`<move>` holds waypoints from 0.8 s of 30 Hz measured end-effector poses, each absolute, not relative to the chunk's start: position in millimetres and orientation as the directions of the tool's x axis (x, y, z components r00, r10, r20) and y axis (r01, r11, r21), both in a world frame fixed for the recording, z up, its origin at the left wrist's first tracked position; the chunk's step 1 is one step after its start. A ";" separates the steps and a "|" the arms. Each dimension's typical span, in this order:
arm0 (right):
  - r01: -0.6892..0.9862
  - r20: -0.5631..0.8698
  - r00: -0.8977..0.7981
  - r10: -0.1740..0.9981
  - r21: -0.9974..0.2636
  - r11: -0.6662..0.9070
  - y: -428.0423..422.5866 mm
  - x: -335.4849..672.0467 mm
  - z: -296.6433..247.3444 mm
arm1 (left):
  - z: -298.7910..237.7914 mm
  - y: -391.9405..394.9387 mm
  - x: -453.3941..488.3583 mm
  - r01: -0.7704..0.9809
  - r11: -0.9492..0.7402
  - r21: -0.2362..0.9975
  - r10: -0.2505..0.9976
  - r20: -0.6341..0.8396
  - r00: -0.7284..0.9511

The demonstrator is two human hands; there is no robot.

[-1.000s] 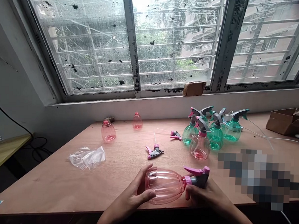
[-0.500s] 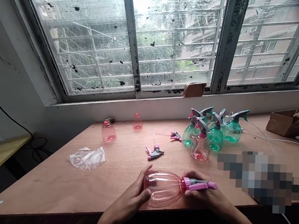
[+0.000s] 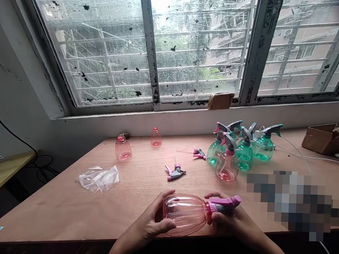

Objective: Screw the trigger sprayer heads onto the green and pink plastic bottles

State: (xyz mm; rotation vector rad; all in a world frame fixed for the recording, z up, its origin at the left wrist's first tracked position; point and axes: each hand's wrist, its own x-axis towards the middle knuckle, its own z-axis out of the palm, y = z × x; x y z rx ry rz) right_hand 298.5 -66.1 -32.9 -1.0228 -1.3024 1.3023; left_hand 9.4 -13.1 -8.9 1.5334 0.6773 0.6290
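A clear pink spray bottle lies on its side between my hands at the table's front edge, its base to the left. My left hand grips the bottle's base end, thumb in front and fingers behind. At the neck, my right hand is closed around the pink and grey spray head, whose trigger faces up and away. Beyond them lie a loose spray head with its thin tube and a second loose spray head.
Two headless pink bottles stand at the back left, near a crumpled plastic bag. Several assembled green and pink spray bottles cluster at the back right. A cardboard box and a white cable lie further right.
The spray head has turned on the bottle's neck, its trigger swinging from the near side to the upper side. My right fingers have shifted around it; the bottle stays in place.
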 end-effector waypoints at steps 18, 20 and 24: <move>-0.169 0.057 -0.084 0.995 -0.985 0.042 -59.6 302.6 -48.5 | -5.9 -15.5 8.1 0.177 -0.215 0.960 0.747 0.045 0.664; -0.150 0.084 -0.091 0.992 -0.986 0.070 -59.4 302.6 -45.4 | -4.9 -15.2 9.1 0.137 -0.177 0.974 0.735 0.038 0.677; -0.119 0.104 -0.148 0.984 -0.989 0.086 -58.7 302.3 -39.6 | -2.8 -15.3 12.4 0.062 -0.101 0.993 0.711 0.029 0.702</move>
